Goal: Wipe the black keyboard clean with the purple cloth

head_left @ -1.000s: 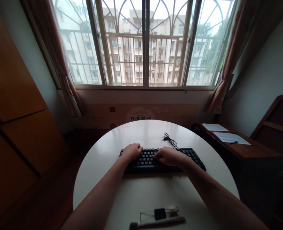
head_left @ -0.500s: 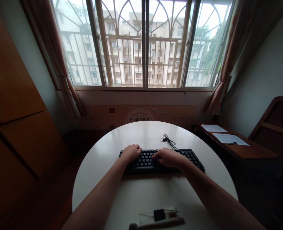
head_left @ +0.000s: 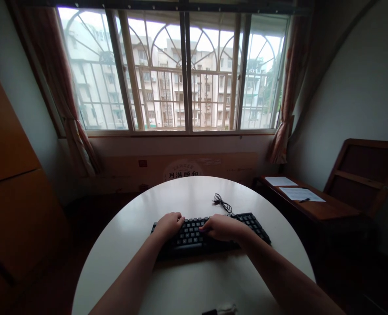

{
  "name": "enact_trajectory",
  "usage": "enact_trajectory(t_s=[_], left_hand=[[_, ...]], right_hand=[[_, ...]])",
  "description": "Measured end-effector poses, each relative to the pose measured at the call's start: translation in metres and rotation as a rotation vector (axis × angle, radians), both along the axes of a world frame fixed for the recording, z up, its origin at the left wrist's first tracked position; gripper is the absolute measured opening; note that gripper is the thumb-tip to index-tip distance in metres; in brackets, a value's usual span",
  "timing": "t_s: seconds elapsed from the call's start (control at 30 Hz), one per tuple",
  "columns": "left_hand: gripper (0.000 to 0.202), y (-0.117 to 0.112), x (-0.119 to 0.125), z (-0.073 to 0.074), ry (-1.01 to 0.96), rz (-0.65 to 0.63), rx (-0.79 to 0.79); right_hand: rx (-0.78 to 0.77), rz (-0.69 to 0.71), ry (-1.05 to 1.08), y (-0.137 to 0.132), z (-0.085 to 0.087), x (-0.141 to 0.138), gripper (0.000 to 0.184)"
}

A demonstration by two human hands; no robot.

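Note:
A black keyboard point(head_left: 194, 234) lies across the middle of a round white table point(head_left: 187, 192). My left hand point(head_left: 169, 225) rests on the keyboard's left part, fingers curved down onto the keys. My right hand point(head_left: 221, 227) lies over its centre, fingers spread on the keys and pointing left. Neither hand holds anything. The keyboard's black cable point(head_left: 221, 202) lies coiled on the table just behind it.
A small black and clear object point(head_left: 218, 309) peeks in at the table's near edge. A low wooden side table point(head_left: 315, 210) with papers point(head_left: 300, 194) stands to the right, a barred window point(head_left: 180, 74) ahead, wooden cabinets point(head_left: 10, 201) to the left.
The view has tilted upward, so table and keyboard sit lower in frame and the brush and pouch at the near edge are almost out of sight. Both hands stay on the keys.

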State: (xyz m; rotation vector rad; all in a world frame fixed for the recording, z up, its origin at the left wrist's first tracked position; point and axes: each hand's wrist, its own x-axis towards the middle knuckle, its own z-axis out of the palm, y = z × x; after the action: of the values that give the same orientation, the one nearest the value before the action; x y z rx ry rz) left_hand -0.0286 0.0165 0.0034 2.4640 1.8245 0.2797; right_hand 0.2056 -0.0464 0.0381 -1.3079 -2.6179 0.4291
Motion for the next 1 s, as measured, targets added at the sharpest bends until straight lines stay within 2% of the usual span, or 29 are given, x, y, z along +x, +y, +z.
enact_trajectory(t_s=[0.13,0.37,0.57,1.0], left_hand=[[0.036,0.0,-0.001,0.001,-0.016,0.002,-0.016],[0.036,0.001,-0.002,0.0,-0.017,-0.004,0.0],[0.035,0.001,-0.002,0.001,-0.02,0.001,-0.019],[0.035,0.009,-0.008,0.0,-0.041,-0.026,-0.03]], right_hand=[[-0.051,0.006,-0.028,0.003,0.003,0.007,0.037],[0.025,-0.018,0.014,0.002,-0.003,-0.001,0.04],[-0.013,-0.02,-0.009,0.002,0.001,0.001,0.039],[0.018,-0.063,-0.055,0.0,0.003,-0.007,0.038]])
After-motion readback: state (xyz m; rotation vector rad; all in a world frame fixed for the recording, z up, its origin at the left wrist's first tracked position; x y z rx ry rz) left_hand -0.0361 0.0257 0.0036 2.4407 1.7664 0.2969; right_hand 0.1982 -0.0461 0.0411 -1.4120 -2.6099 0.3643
